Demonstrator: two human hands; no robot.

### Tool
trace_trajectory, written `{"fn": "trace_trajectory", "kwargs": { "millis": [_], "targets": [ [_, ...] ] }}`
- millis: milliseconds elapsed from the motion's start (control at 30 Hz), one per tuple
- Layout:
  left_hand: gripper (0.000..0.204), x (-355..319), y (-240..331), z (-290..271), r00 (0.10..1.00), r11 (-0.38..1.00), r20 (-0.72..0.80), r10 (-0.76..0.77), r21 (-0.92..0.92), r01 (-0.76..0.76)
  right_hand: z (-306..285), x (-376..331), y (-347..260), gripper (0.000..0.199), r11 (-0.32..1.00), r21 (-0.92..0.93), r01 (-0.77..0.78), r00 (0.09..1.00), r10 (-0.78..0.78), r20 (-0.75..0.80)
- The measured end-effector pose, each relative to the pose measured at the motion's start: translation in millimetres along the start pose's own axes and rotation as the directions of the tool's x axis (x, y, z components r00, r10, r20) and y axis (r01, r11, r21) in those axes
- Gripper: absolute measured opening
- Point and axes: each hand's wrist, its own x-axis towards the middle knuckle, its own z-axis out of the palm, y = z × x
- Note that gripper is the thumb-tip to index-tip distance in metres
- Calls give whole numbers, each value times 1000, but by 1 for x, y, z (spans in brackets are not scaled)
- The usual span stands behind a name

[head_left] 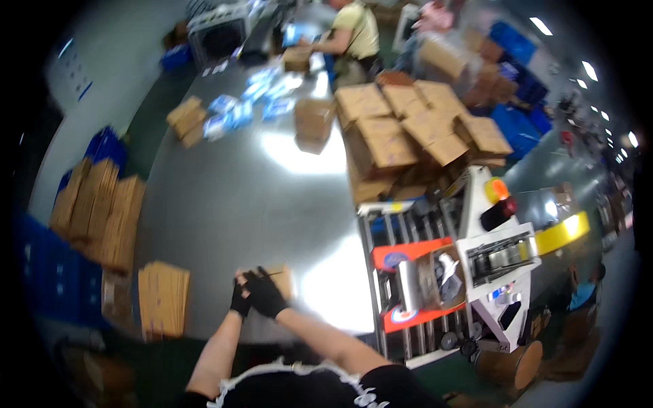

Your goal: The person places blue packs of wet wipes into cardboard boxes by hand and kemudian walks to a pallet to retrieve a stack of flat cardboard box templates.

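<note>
Both my hands wear black gloves and meet at the near edge of a shiny grey table (pixel 238 204). My right hand (pixel 265 292) lies on top of a small brown cardboard box (pixel 282 277) and grips it. My left hand (pixel 239 299) presses against the box's left side, just under the right hand. Most of the box is hidden by the hands.
A carton taping machine (pixel 469 265) with rollers stands right of me. Stacked cardboard boxes (pixel 415 129) fill the far right of the table. Flat cardboard stacks (pixel 163 299) lie at left. Blue packets (pixel 252 102) and small boxes sit farther back, where another person (pixel 354 34) works.
</note>
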Motion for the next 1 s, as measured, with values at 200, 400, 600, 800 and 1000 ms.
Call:
{"fn": "trace_trajectory", "kwargs": {
  "millis": [200, 400, 600, 800, 1000],
  "targets": [
    [106, -49, -35, 187, 991, 889, -11, -136, 441, 127, -96, -102, 28, 29, 980, -68, -186, 982, 185, -28],
    [111, -2, -194, 234, 989, 833, 126, 82, 536, -137, -192, -174, 95, 39, 960, -235, -154, 983, 173, 63],
    [57, 16, -192, 323, 861, 639, 310, -403, 769, 22, -227, -226, 116, 35, 898, -342, -276, 959, 281, -35],
    [66, -30, -107, 305, 963, 197, 213, -168, 964, -178, -214, -203, 71, 34, 906, 57, -419, 768, 387, -511],
    [62, -77, -3, 41, 846, 232, -193, 497, 969, 85, -112, -171, 36, 23, 745, 128, -655, 743, 666, -70]
  ]
}}
